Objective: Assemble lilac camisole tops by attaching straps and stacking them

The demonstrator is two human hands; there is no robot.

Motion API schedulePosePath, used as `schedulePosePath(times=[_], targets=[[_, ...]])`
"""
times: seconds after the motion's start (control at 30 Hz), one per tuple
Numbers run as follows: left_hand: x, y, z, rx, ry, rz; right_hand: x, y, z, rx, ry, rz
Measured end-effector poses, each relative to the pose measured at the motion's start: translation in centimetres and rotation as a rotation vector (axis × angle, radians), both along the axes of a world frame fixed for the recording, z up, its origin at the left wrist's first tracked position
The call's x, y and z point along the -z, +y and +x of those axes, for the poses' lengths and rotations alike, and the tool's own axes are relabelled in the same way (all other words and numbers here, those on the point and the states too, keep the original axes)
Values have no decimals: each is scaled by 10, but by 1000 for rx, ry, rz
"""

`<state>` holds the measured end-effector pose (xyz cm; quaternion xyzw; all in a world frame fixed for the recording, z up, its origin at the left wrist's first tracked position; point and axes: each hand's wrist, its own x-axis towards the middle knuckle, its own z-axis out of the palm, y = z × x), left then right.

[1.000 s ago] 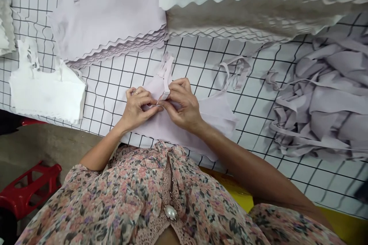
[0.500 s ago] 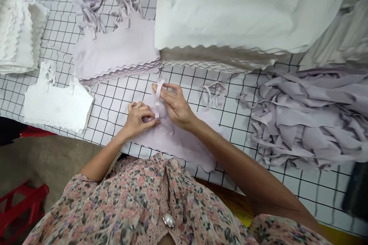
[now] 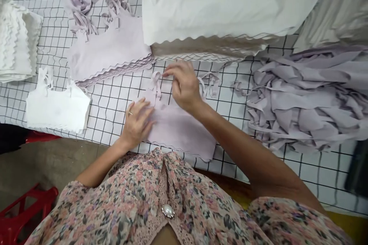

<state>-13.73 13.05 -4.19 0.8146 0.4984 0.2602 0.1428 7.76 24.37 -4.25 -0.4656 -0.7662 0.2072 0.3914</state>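
Note:
A pale lilac camisole bra top lies flat on the table in front of me, its scalloped hem toward my body. My left hand, with a ring on one finger, rests on the top's left side, fingers spread. One thin shoulder strap lies looped above the top's left upper edge. My right hand hovers by that strap, forefinger stretched toward it and the other fingers bent; it appears to hold nothing. The second strap lies to the right, partly behind my right hand.
A stack of lilac tops lies at the far left, a white top nearer. Big white fabric pieces cover the back. Lilac strips are heaped on the right. White scalloped pieces and a red stool are leftward.
Both hands have let go of the strap, which now lies on the table. My left hand has opened flat on the fabric; my right hand has lifted slightly up and right.

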Motion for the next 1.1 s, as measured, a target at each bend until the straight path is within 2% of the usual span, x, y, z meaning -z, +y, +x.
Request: schedulePosePath(times=[0.1,0.2,0.23,0.33,0.4,0.5,0.57,0.63,0.67,0.73,0.8,0.83,0.87,0.93,1.1], targets=[[6,-20,1,146,101,-16,-7,-72,-1,-126,-242,78],[15,-21,-4,111,193,-48,8,-137,12,-212,-481,43],[17,-19,-6,87,218,-48,16,-152,21,-198,-532,18],[19,-12,-15,41,286,-53,35,-177,62,-19,-647,-66],[20,-11,-20,28,318,-59,42,-182,87,66,-678,-82],[18,-8,-24,-1,299,-40,43,-181,109,89,-668,-60],[13,3,-16,-45,192,-11,41,-174,113,128,-628,-17],[1,25,4,-50,-20,-48,36,-163,110,178,-575,43],[-6,40,18,-38,-152,-122,34,-158,107,181,-552,77],[-21,73,53,-9,-416,-443,30,-150,94,112,-538,136],[-31,105,88,-128,-611,-924,31,-145,78,-8,-562,172],[-33,118,103,-144,-622,-1004,33,-144,70,-56,-578,176],[-34,129,116,-168,-631,-1076,36,-143,63,-95,-592,173],[-32,145,135,-203,-625,-1118,42,-144,52,-138,-606,154],[-33,162,152,-289,-680,-1154,45,-145,46,-155,-586,123]])
